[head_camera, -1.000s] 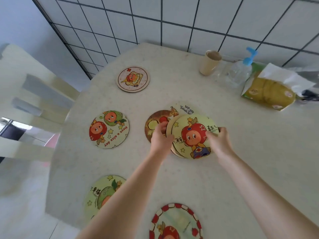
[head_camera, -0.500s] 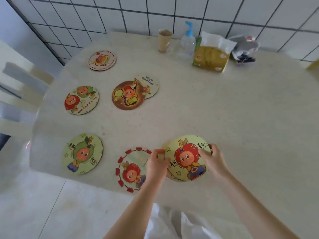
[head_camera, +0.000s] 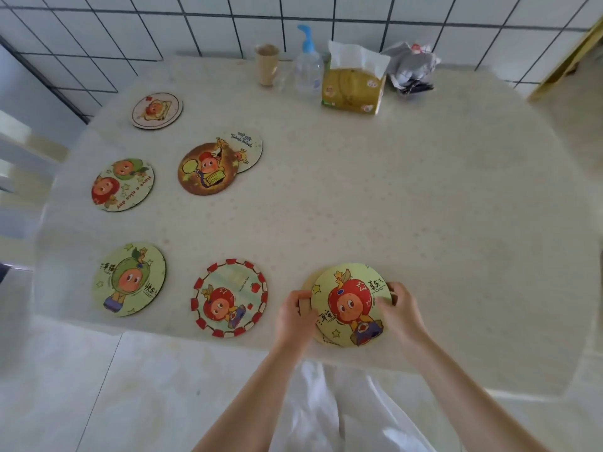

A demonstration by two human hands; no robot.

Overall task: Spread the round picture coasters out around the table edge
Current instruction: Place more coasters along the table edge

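the pale speckled worktop (head_camera: 375, 197) carries six picture coasters laid out along its left and near edge, two of them overlapping. at the near edge the left hand (head_camera: 293, 316) and right hand (head_camera: 399, 309) pinch opposite rims of a small stack of coasters (head_camera: 350, 305), its top one yellow with a red-headed figure.

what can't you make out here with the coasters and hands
- Held stack, head view: how many coasters lie under the top one; it covers them, and only edges peek out at the left.
- Pale coaster, head view: most of its picture, hidden under the brown coaster.
- Left hand and right hand: the fingers beneath the stack.
- Small print on the red-bordered coaster: too small to read.
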